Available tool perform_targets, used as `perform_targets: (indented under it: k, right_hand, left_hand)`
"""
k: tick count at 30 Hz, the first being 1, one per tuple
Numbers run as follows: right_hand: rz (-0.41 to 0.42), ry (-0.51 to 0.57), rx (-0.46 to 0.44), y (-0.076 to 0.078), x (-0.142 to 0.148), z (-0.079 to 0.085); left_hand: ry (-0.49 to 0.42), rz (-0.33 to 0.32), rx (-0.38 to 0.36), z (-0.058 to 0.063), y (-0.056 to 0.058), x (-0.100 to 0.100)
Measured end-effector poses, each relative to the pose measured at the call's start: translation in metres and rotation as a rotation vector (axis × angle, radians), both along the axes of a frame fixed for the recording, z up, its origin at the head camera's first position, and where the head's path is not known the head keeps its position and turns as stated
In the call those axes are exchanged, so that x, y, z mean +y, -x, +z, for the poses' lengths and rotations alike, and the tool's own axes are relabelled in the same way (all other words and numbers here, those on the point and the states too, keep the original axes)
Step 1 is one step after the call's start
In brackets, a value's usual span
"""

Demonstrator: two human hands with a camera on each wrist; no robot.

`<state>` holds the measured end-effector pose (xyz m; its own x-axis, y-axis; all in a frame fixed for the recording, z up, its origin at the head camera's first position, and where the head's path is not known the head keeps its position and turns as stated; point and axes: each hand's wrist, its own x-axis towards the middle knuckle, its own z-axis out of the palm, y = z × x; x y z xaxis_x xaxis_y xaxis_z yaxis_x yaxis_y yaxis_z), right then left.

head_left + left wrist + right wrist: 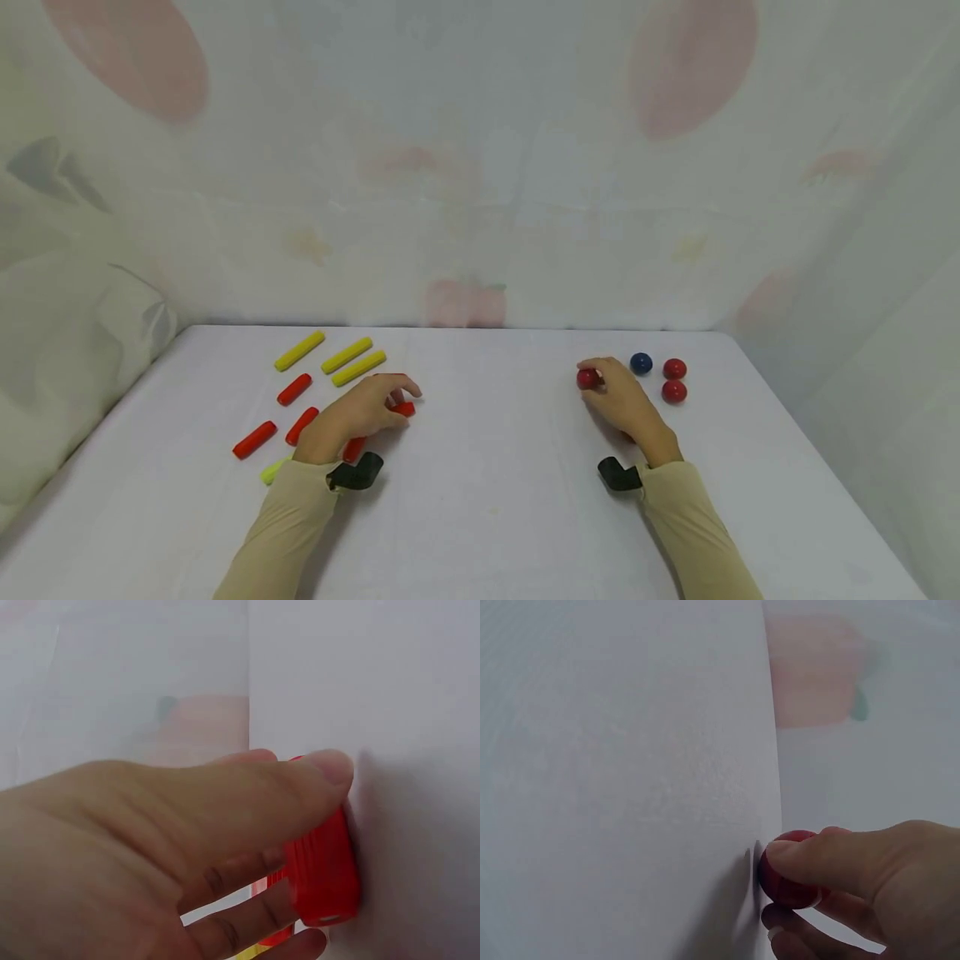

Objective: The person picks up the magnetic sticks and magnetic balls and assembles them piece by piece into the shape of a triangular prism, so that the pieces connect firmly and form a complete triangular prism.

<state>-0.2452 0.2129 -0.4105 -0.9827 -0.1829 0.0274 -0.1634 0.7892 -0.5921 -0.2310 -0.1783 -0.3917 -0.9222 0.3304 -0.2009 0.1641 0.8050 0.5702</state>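
My left hand (367,412) is low over the table, thumb and fingers spread around a short red ridged block (405,409). In the left wrist view the thumb crosses in front of this red block (324,874), while other fingers lie behind it; the head view shows a gap between index finger and block. On the right side, my right hand (621,404) pinches a glossy red ball (588,379) between thumb and fingers. The right wrist view has that red ball (787,881) close by the table surface, its far side hidden by fingers.
Yellow sticks (347,354) and more red blocks (255,439) lie scattered around my left hand, some partly covered by it. A blue ball (641,363) and two red balls (674,380) sit beyond my right hand. A white table (487,517) meets a patterned curtain (465,208) behind.
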Motion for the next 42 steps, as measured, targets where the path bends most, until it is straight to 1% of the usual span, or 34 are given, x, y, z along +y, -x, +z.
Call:
perform_targets:
  k: [3,7,10,14,16,22,27,35,42]
  right_hand:
    - [-0.001,0.000,0.001,0.001,0.000,0.000]
    - [-0.009,0.003,0.002,0.002,-0.001,-0.001]
    - [-0.017,0.025,-0.008,0.002,-0.002,0.000]
    - [-0.018,0.055,-0.015,0.002,-0.004,0.001]
    - [-0.017,0.064,-0.018,0.002,-0.005,0.002]
    - [0.006,0.083,-0.009,0.002,-0.007,0.001]
    - [0.013,0.089,-0.014,0.002,-0.010,-0.001]
    - [0.058,0.116,-0.016,-0.001,-0.014,0.001]
    - [0.083,0.146,-0.036,-0.003,-0.020,0.002]
  left_hand:
    - [0.018,0.019,-0.010,0.000,0.000,0.000]
    - [0.026,0.016,-0.001,0.000,-0.001,0.000]
    - [0.029,0.010,0.007,0.000,-0.001,-0.001]
    - [0.039,0.024,0.010,-0.001,-0.001,0.000]
    - [0.046,0.016,0.022,-0.001,0.000,-0.001]
    - [0.047,-0.021,0.062,-0.002,0.000,0.002]
    - [0.048,-0.034,0.082,-0.002,0.002,0.007]
    - [0.040,-0.029,0.087,-0.003,0.000,0.012]
    - [0.037,-0.044,0.103,-0.003,-0.002,0.016]
